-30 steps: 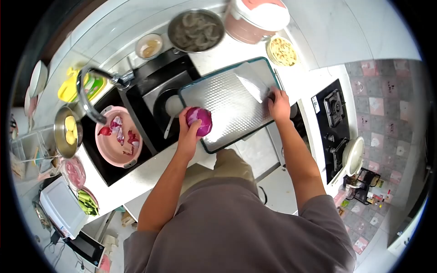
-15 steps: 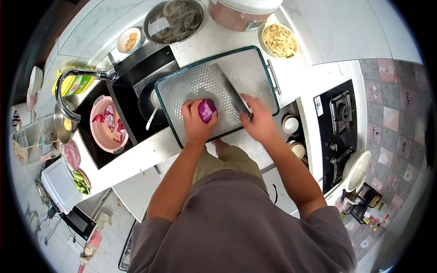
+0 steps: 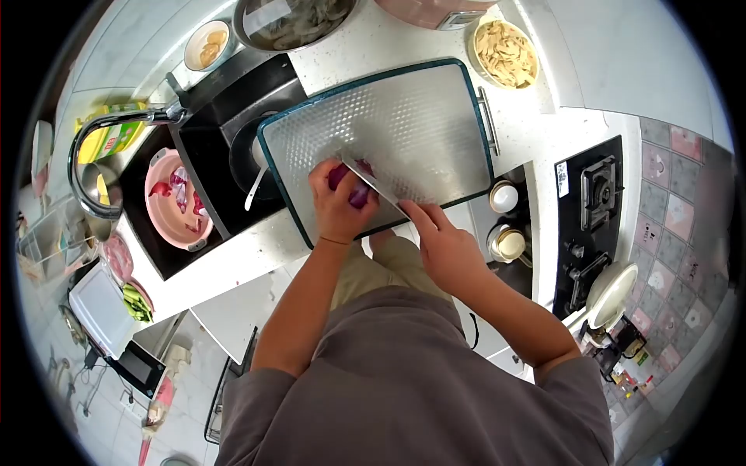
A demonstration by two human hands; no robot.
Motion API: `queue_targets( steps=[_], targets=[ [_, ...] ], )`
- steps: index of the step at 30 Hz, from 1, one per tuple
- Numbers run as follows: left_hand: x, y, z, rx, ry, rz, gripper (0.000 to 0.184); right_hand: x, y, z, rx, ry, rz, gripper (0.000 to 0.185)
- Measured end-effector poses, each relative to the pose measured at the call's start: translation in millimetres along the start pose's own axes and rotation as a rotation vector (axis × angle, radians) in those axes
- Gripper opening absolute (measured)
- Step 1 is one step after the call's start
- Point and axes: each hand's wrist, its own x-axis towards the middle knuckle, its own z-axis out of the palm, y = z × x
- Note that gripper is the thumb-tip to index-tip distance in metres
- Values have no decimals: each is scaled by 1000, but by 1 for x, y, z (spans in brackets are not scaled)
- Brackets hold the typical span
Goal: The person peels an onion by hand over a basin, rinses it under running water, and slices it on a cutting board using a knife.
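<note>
My left hand [image 3: 342,211] is closed around a red onion [image 3: 358,194], pressing it against the textured metal cutting board [image 3: 435,101] with the teal rim. In my right hand [image 3: 449,252] is the handle of a kitchen knife [image 3: 375,182]. Its blade lies across the onion, close to my left fingers. Whether the edge has gone into the onion I cannot tell. The fingers and blade hide part of the onion.
Left of the board is a black sink [image 3: 225,175] with a faucet [image 3: 116,120] and a pink basin [image 3: 167,213] holding onion peels. Behind stand a bowl of shrimp [image 3: 264,39] and a bowl of sliced pale food [image 3: 507,54]. A gas stove [image 3: 579,256] is at right.
The knife has moved left and down from the middle of the board onto the onion. My right hand came with it, its index finger now stretched along the blade. The view has shifted slightly.
</note>
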Motion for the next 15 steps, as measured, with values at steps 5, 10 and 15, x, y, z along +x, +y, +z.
queue_targets(
  steps=[5,10,15],
  targets=[
    [0,-1,-2,-20,9,0,46,6,-4,-8,-17,-139,24,62],
    [-2,-3,1,-36,41,-52,47,15,-5,-6,-17,-149,-13,62],
    [-2,-4,3,-79,71,-53,49,28,-6,-6,-40,-180,-39,64]
  ],
)
